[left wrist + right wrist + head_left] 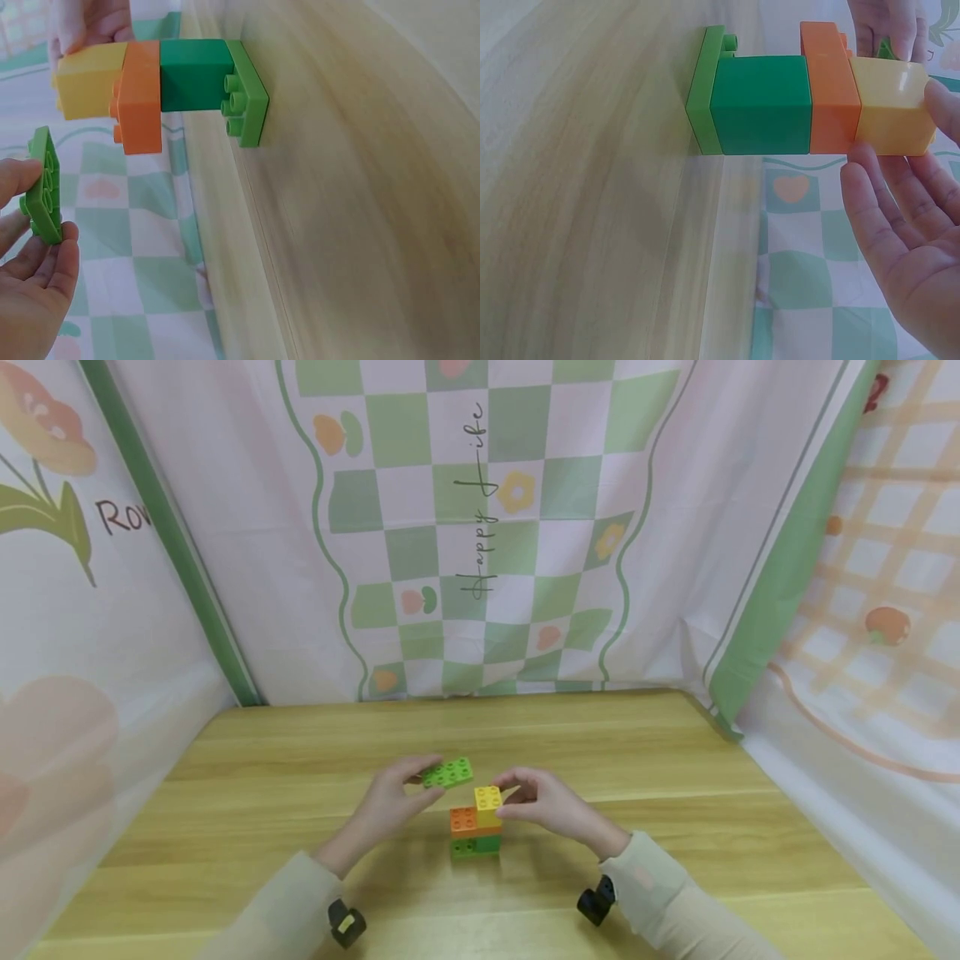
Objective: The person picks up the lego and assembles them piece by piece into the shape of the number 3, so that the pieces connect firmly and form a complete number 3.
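A small tower of toy building bricks stands on the wooden table. Its lowest piece is a flat light green brick (255, 101) with studs showing on one side. On that sits a dark green block (761, 105), then an orange brick (462, 821) jutting out to the left, and a yellow brick (487, 807) at the top right. My right hand (551, 807) pinches the yellow brick between thumb and fingers. To the upper left of the tower, my left hand (393, 793) holds another flat light green brick (448, 773) in the air, studs facing up.
The wooden table (300, 735) reaches back to a hanging cloth (510, 552) with green and white checks. Printed cloths also hang at the left (112, 627) and right sides (885, 635). Both wrists wear a small black camera.
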The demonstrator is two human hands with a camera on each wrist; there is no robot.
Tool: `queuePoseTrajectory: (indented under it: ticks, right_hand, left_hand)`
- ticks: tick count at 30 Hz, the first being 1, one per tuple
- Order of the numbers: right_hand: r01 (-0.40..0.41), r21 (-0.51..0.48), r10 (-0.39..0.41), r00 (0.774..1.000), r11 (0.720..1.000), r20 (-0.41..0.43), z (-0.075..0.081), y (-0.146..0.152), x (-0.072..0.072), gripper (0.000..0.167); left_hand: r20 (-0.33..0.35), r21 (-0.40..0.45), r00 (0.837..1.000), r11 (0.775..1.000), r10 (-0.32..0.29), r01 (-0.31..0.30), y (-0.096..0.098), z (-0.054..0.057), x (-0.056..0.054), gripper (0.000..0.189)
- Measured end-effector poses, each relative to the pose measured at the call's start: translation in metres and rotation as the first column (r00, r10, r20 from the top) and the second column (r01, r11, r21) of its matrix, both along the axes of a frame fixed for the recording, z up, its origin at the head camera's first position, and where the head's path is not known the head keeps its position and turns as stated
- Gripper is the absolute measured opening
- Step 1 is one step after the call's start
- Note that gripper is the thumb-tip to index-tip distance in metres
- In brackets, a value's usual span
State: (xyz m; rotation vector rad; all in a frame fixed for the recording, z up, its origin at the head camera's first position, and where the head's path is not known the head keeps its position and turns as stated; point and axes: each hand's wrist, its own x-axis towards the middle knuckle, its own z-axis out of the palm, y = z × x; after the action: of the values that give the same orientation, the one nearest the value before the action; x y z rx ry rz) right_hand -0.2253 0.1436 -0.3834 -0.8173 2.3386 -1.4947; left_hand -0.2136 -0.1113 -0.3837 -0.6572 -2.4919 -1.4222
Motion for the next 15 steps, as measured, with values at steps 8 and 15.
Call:
queuePoseTrajectory:
  ticks: [8,15]
  right_hand:
    - [-0.012,-0.013,0.013,1.0,1.0,0.01,0.002,0.0,0.001,0.036]
    - [-0.024,-0.022,0.024,1.0,0.999,0.01,0.002,0.0,0.001,0.037]
  left_hand:
    - [-0.063,-0.041,0.997,0.998,-0.041,0.038,0.007,0.002,0.005,0.042]
    - [-0.08,-0.057,0.994,0.996,-0.072,0.068,0.012,0.002,0.008,0.041]
